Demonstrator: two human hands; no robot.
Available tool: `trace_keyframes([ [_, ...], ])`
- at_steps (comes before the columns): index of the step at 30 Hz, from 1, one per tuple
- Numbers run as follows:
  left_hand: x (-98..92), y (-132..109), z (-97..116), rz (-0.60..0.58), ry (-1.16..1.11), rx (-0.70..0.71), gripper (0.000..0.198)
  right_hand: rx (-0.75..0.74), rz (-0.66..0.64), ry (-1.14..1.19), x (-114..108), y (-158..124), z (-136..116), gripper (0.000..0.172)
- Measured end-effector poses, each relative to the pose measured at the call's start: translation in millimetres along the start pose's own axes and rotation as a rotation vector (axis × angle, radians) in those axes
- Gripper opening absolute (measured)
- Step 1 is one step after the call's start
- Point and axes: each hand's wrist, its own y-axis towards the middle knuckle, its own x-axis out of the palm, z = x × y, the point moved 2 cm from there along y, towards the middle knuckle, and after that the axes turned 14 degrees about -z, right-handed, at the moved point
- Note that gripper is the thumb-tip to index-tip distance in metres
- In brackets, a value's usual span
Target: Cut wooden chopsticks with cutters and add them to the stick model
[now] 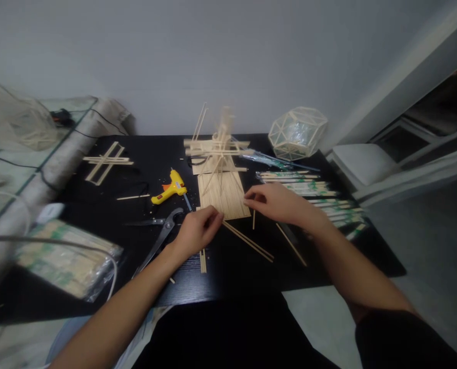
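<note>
A stick-built windmill-like model [221,148] stands at the back of a flat panel of side-by-side bamboo sticks [222,192] on the black table. My left hand [200,226] is at the panel's near left corner, its fingers curled together; anything in them is hidden. By the panel's right edge, my right hand [272,202] has thumb and fingers closed; what they may pinch is too small to tell. A short stick [254,219] shows just below that hand. Between my hands, two loose sticks [248,241] slant toward me. Under my left wrist lies a narrow stick strip [202,262].
To the left are a yellow glue gun [171,187], pliers [162,233], a crossed-stick frame [107,163] and a packet of chopsticks [66,256]. Wrapped chopsticks [316,192] and a polyhedral stick frame [298,133] occupy the right. A cable [51,240] crosses the left foreground.
</note>
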Motion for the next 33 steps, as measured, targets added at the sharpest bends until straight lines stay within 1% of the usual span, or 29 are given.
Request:
trace_keyframes([
  [3,0.3,0.5,-2.7,0.002,0.006,-0.006,0.03,0.062,-0.059,-0.019,7.8,-15.9,13.1,0.017],
  [6,0.4,1.4,-5.0,0.01,0.004,-0.015,0.028,0.184,-0.094,-0.041,17.4,-33.3,29.6,0.01],
  [9,-0.8,1.9,-5.1,0.031,0.002,-0.011,0.027,0.284,-0.127,-0.048,28.1,-47.4,44.4,0.009],
  [15,-4.2,2.8,-2.4,0.056,0.011,-0.018,0.028,0.387,-0.129,-0.06,43.0,-58.0,63.5,0.007],
  [17,-4.4,3.1,-2.3,0.06,0.016,-0.019,0.029,0.396,-0.133,-0.037,45.3,-58.5,64.6,0.007],
  [21,-3.3,2.9,-2.7,0.065,0.018,-0.009,0.028,0.36,-0.142,-0.005,48.2,-56.8,60.0,0.009],
  [29,-2.0,2.4,-1.7,0.044,0.007,-0.016,0.031,0.314,-0.132,-0.041,55.7,-48.4,50.3,0.008],
  [31,-2.2,2.5,-1.4,0.039,0.005,-0.012,0.031,0.307,-0.105,-0.057,56.2,-47.1,47.5,0.008],
  [33,-2.7,2.3,-0.9,0.034,-0.002,-0.009,0.031,0.28,-0.033,-0.051,54.9,-45.0,41.9,0.008],
])
